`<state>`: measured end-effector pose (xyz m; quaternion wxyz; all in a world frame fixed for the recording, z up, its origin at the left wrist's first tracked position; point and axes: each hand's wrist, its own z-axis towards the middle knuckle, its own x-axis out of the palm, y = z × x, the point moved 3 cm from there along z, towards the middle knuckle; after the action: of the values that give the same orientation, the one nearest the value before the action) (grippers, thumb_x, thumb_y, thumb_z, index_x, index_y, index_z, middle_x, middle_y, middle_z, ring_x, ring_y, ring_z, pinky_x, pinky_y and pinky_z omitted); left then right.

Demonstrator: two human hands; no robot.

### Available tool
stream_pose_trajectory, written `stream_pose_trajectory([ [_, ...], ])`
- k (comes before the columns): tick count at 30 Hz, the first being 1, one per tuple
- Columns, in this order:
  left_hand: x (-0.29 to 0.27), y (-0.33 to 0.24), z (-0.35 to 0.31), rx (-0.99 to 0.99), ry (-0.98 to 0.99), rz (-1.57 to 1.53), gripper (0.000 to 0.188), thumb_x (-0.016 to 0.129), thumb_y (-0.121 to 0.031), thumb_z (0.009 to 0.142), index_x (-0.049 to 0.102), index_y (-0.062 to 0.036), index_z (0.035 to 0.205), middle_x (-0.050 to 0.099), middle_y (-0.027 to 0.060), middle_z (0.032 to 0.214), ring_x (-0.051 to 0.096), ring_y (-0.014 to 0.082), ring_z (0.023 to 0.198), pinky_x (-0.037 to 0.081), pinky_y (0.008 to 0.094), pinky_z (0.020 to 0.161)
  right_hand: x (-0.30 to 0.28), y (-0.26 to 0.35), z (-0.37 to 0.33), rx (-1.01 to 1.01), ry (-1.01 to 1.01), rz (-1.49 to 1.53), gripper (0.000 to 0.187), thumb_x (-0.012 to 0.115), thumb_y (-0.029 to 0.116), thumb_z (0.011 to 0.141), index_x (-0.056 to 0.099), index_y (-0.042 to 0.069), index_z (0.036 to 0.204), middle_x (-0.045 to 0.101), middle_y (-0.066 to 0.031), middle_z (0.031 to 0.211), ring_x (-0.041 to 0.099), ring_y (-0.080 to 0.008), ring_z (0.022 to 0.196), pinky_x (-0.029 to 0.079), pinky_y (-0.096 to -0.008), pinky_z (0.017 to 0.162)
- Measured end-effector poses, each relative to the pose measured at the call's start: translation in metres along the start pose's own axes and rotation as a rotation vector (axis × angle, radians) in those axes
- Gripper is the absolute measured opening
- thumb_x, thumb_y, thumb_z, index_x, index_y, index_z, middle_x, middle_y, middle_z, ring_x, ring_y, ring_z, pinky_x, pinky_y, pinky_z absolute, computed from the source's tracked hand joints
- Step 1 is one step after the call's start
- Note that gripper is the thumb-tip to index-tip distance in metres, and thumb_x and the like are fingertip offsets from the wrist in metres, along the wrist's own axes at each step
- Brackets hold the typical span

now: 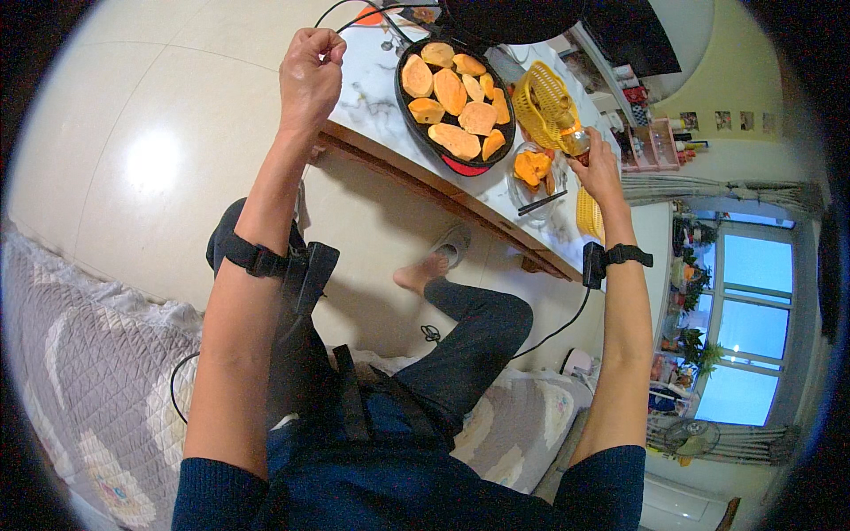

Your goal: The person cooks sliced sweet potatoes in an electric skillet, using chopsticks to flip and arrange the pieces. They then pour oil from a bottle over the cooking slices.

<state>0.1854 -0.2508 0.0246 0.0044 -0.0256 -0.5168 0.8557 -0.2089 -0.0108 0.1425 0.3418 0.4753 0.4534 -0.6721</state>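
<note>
- Head view: the left hand (310, 75) is raised over the near edge of the marble-patterned surface (372, 97), fingers curled into a closed fist; whether it pinches the thin black cable (354, 7) that runs just above it cannot be told.
- The right hand (598, 168) is clamped on a small glass bottle (577, 142) of amber liquid, held just beside the yellow plastic basket (544, 102).
- Between the hands sits an oval black pan (403, 97) filled with orange sweet potato pieces (456, 93) (cut sides up, packed close together).
- A clear glass bowl (518, 190) with more orange pieces (531, 165) stands just left of the right hand, dark chopsticks (542, 203) resting at its rim.
- Both wrists wear black straps; the person sits on a quilted sofa (80, 354), one bare foot (421, 273) near a grey slipper (453, 243) on the floor.
</note>
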Motion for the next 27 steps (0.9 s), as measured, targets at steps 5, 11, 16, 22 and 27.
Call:
stream_pose_trajectory([
  [5,0.0003,0.0006,0.0002,-0.034,0.001,-0.034,0.008,0.053,0.003,0.080,0.059,-0.0016,0.078,0.059,0.0067,0.089,0.057,0.0152,0.075,0.048,0.0291,0.070,0.0013,-0.0001,0.0013,0.004,0.008,0.008,0.075,0.076,0.018,0.075,0.035,0.010,0.137,0.055,-0.0249,0.109,0.057,-0.0424,0.099,0.047,-0.0484,0.085],
  [11,0.0001,0.0005,0.0001,-0.014,0.001,0.017,0.009,0.050,0.006,0.078,0.051,-0.0009,0.072,0.057,0.0066,0.085,0.055,0.0146,0.073,0.047,0.0284,0.069,0.0013,-0.0014,0.0025,-0.009,-0.008,-0.012,0.077,0.076,0.017,0.074,0.034,0.009,0.138,0.054,-0.0248,0.109,0.057,-0.0429,0.098,0.047,-0.0479,0.084],
  [16,0.0002,0.0042,0.0014,-0.022,0.004,0.002,0.010,0.049,0.006,0.076,0.048,-0.0017,0.070,0.056,0.0060,0.083,0.054,0.0144,0.072,0.046,0.0278,0.068,0.0020,-0.0031,0.0036,-0.012,-0.007,-0.004,0.076,0.077,0.018,0.074,0.035,0.009,0.137,0.054,-0.0248,0.108,0.056,-0.0431,0.098,0.047,-0.0480,0.083],
  [22,0.0018,0.0028,-0.0003,-0.030,-0.014,-0.044,0.011,0.050,0.005,0.076,0.047,-0.0024,0.069,0.054,0.0057,0.080,0.054,0.0145,0.071,0.046,0.0276,0.069,0.0025,-0.0032,0.0043,-0.013,-0.009,-0.015,0.074,0.076,0.019,0.075,0.035,0.009,0.136,0.055,-0.0246,0.108,0.056,-0.0433,0.098,0.046,-0.0485,0.083],
  [27,0.0010,0.0005,-0.0002,-0.024,-0.017,-0.042,0.011,0.050,0.005,0.075,0.046,-0.0028,0.069,0.054,0.0057,0.079,0.053,0.0145,0.070,0.045,0.0278,0.068,0.0019,-0.0017,0.0047,-0.009,0.004,-0.017,0.075,0.076,0.020,0.075,0.035,0.010,0.137,0.054,-0.0243,0.108,0.056,-0.0433,0.098,0.046,-0.0487,0.082],
])
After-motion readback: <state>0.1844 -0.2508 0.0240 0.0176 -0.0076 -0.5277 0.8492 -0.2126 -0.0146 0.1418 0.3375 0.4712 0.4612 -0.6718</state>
